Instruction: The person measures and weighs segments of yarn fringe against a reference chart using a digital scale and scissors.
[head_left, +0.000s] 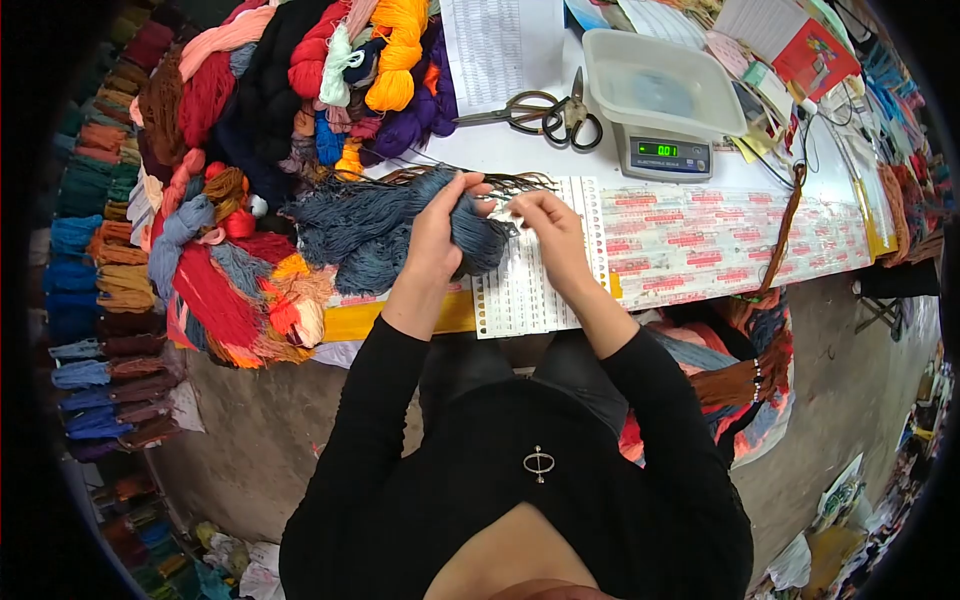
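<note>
A thick hank of slate-blue yarn (350, 235) lies along the table's front, its right end bunched up. My left hand (447, 225) is wrapped round that bunched end, thumb and fingers curled over it. Just to the right, my right hand (552, 228) is closed in a pinch beside the hank; what sits between its fingertips is too small to make out. Under both hands lies a white perforated card (545, 300) with rows of holes. Dark thin strands (520, 182) stretch behind the hands.
Scissors (530, 112) lie behind my hands, left of a digital scale (668, 155) reading 0.01 with a plastic tub (660, 85) on top. Heaped coloured yarn (215, 110) covers the table's left side. A printed sheet (503, 55) is at the back. More yarn (745, 375) hangs below the right edge.
</note>
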